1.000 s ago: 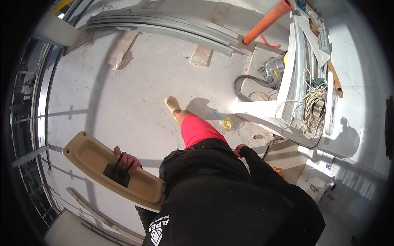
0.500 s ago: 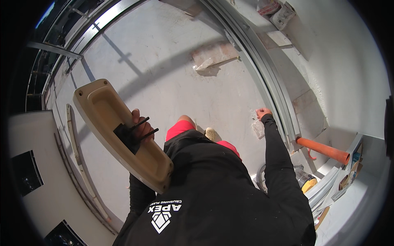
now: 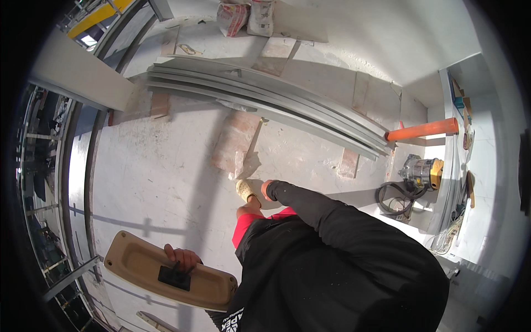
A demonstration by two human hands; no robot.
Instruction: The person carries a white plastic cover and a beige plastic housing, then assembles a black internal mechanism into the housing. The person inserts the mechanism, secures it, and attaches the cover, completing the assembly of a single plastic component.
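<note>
Low at the frame's left, the left hand [image 3: 181, 258] curls its fingers over a tan plastic tray [image 3: 166, 272] by its black handle [image 3: 174, 277]. Beside a beige shoe [image 3: 244, 190], the right hand [image 3: 266, 190] hangs; its grip cannot be told.

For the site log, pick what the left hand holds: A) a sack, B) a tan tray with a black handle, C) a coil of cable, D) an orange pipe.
B: the left hand grips the black handle on the tan tray; the orange pipe lies far off by the wall.
</note>
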